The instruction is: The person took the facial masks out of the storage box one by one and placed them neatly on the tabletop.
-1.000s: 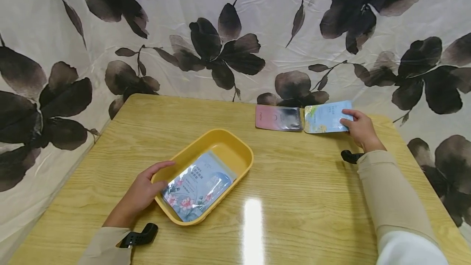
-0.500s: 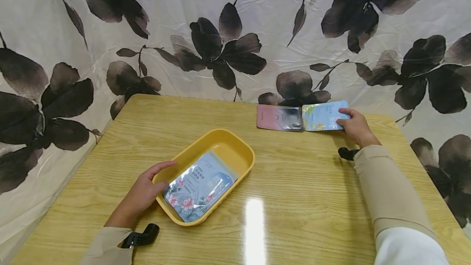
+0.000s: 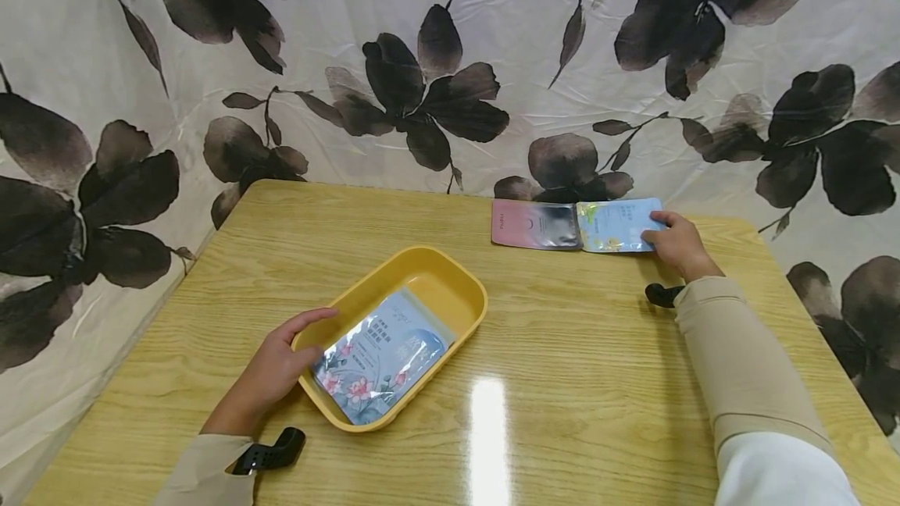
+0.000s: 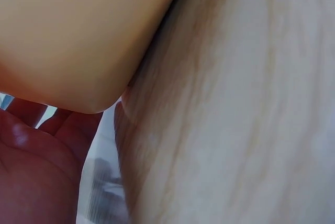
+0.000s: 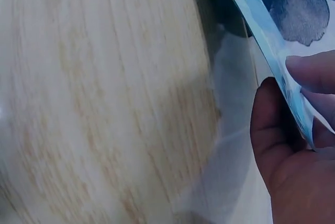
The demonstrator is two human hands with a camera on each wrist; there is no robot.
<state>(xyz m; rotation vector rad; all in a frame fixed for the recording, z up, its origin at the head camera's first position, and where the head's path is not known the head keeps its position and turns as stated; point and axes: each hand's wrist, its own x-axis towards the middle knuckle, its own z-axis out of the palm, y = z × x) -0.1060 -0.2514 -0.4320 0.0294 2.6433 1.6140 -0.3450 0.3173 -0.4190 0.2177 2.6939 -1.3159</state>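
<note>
My left hand [image 3: 277, 365] grips the near left rim of a yellow plastic tray [image 3: 450, 268], thumb over the inside; in the left wrist view the fingers lie against the tray's wall [image 4: 78, 35]. Inside the tray is a glossy blue-grey sachet [image 3: 383, 358] printed with pink flowers. Toward the back right, my right hand [image 3: 678, 242] pinches the right edge of a light blue sachet [image 3: 619, 221] with yellow flowers. The right wrist view shows this sachet edge-on between thumb and fingers. Its left edge meets a pink-and-grey sachet [image 3: 536, 225] lying flat.
The wooden table [image 3: 562, 350] ends right behind the two sachets, at a white cloth [image 3: 295, 22] with dark printed flowers. Black straps with cameras [image 3: 270, 455] sit at both wrists.
My right hand has shifted the light blue sachet leftward, up to the pink-and-grey one, then lowered it slightly. The left hand and tray stay put.
</note>
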